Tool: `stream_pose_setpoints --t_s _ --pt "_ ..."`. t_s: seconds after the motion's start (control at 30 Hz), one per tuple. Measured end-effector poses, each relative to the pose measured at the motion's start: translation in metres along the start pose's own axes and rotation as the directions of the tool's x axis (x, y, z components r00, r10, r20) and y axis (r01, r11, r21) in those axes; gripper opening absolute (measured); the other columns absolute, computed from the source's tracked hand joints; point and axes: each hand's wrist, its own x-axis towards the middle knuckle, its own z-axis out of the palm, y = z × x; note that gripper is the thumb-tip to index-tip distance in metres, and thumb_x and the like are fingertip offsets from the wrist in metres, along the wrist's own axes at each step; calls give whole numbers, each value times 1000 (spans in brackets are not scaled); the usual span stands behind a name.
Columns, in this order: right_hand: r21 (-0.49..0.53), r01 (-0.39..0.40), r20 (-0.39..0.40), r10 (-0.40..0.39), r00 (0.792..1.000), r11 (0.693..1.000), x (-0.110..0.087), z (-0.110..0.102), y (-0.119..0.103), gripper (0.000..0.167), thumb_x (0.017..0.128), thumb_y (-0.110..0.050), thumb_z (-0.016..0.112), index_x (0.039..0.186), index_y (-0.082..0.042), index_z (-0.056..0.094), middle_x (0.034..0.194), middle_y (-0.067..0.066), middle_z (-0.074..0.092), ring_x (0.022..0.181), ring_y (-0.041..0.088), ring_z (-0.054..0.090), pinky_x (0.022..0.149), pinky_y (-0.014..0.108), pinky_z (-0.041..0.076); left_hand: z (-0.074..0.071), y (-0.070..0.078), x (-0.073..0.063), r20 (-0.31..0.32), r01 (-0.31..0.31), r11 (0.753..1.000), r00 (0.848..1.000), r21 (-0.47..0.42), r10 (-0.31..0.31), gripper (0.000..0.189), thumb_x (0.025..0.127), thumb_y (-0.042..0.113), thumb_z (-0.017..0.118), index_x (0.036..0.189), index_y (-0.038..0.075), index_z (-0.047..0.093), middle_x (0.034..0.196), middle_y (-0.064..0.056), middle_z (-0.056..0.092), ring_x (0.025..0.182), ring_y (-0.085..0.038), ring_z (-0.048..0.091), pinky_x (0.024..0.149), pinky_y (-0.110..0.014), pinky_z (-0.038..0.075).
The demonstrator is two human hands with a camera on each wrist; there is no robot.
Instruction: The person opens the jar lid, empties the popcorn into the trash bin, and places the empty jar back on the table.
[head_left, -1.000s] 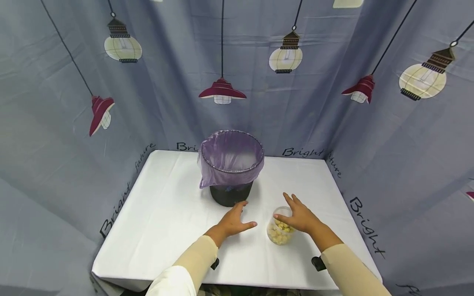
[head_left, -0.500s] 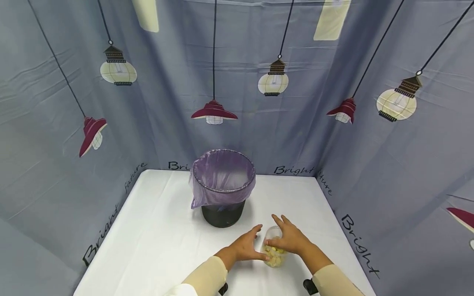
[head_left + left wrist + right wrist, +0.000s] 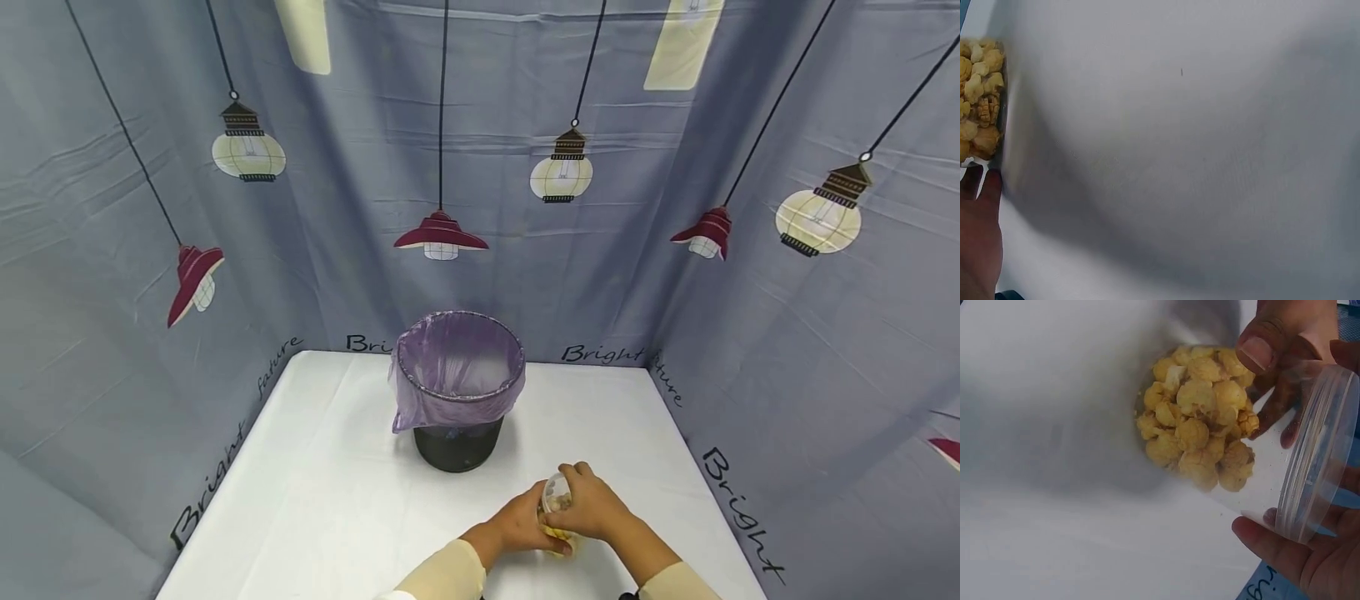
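Observation:
A clear plastic jar (image 3: pixel 1266 481) of caramel-coloured popcorn (image 3: pixel 1194 419) stands on the white table, held between both hands. My left hand (image 3: pixel 519 522) grips the jar's body from the left. In the right wrist view its thumb presses against the wall at popcorn height. My right hand (image 3: pixel 592 507) spans the clear lid (image 3: pixel 1316 453), its thumb on one side and fingertips on the other. In the left wrist view, only part of the popcorn (image 3: pixel 982 100) and a hand (image 3: pixel 979 231) show at the left edge.
A black bin (image 3: pixel 457 448) lined with a purple plastic bag (image 3: pixel 450 408) stands toward the back of the white table (image 3: pixel 322 500). Blue-grey curtains (image 3: pixel 360 150) printed with lamps enclose the table at the back and sides.
Both hands were spread apart around the jar. The left hand has moved right to the jar and gripped its body; the right has closed on the lid. The head view has tilted up.

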Motion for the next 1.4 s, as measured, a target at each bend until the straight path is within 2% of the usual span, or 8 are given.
stream_pose_setpoints --t_s 0.13,0.33,0.57,0.77,0.93,1.17,1.27,1.4 --pt "10 15 -11 -15 1000 1000 -1 1 -1 92 63 -53 85 134 -5 55 114 14 56 86 26 61 72 48 55 1 1 -4 -37 -1 1000 999 18 2 100 68 40 92 149 19 37 139 2 57 124 -11 56 103 -28 45" --pt "37 34 -33 -33 999 999 3 -8 -8 93 64 -54 85 136 -3 54 118 16 56 91 26 62 76 50 55 -14 4 -3 -67 -46 998 997 48 49 97 69 44 91 147 17 39 132 2 61 116 -5 58 98 -25 48" --pt "110 63 -88 -53 995 992 14 -41 -26 89 71 -52 80 141 -5 51 126 17 55 97 27 61 77 49 56 -57 27 3 -102 -89 988 990 126 102 102 69 53 88 149 23 34 132 8 56 115 -1 55 101 -27 47" --pt "267 58 -98 -33 995 962 12 -71 -47 84 77 -50 77 143 -6 48 127 16 57 106 31 61 79 48 57 -95 57 -3 -106 -131 969 982 211 156 107 67 60 86 151 25 31 132 9 54 114 -3 56 100 -27 48" --pt "373 51 -87 -20 996 926 6 -78 -55 82 81 -50 75 147 -11 44 140 17 51 119 40 58 83 50 57 -115 76 -13 -106 -154 921 973 358 204 107 68 63 83 152 20 32 137 6 54 119 -12 57 101 -30 49" --pt "486 39 -66 -8 998 873 -2 -75 -59 83 85 -46 74 152 -14 37 147 18 44 128 44 51 88 53 55 -122 90 -25 -137 -83 851 974 518 179 110 66 72 78 153 21 33 144 3 53 121 -15 55 94 -39 53" --pt "572 -10 -26 31 999 820 -4 -69 -59 82 87 -42 72 154 -13 34 151 20 39 131 47 45 90 54 54 -117 91 -27 -147 -47 825 977 564 156 111 67 77 74 153 19 34 144 3 53 121 -17 57 92 -40 54" --pt "669 -131 84 100 991 732 -5 -57 -57 85 91 -47 67 156 -10 27 156 25 29 127 45 49 86 49 57 -108 90 -30 -143 -1 776 983 630 117 112 66 82 69 151 18 36 143 3 53 121 -19 57 91 -40 54"
